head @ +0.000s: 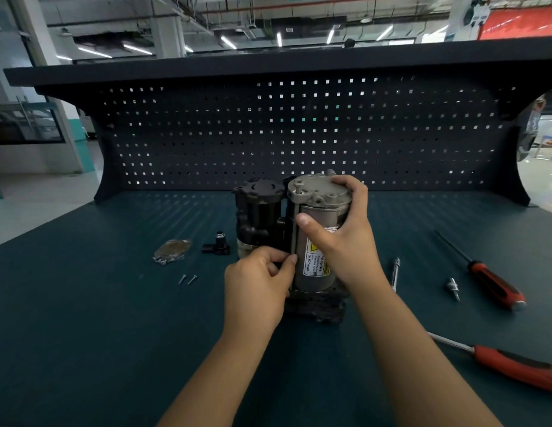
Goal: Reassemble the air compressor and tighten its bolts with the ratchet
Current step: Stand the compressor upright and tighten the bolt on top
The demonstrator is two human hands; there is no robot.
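Compressor [311, 192] base half-hidden behind left hand [256, 285]

Place: a workshop, probably inside a factory hall.
Bench: dark green work mat [83, 303], perforated tool panel [299, 134] behind it, shelf [268, 67] above.
Tools: red-handled screwdriver [496, 285] and second screwdriver [515, 368] beside the air compressor [316, 191].
Ceiling: bare ducts [253, 26], tube lights [279, 39].

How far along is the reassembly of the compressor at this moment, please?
Partly done: the air compressor stands upright with its grey cap on. In hand: the right hand grips its motor, the left hand pinches its side. Left: cover plate, black fitting and two screws lie loose; the red-handled screwdriver lies untouched.
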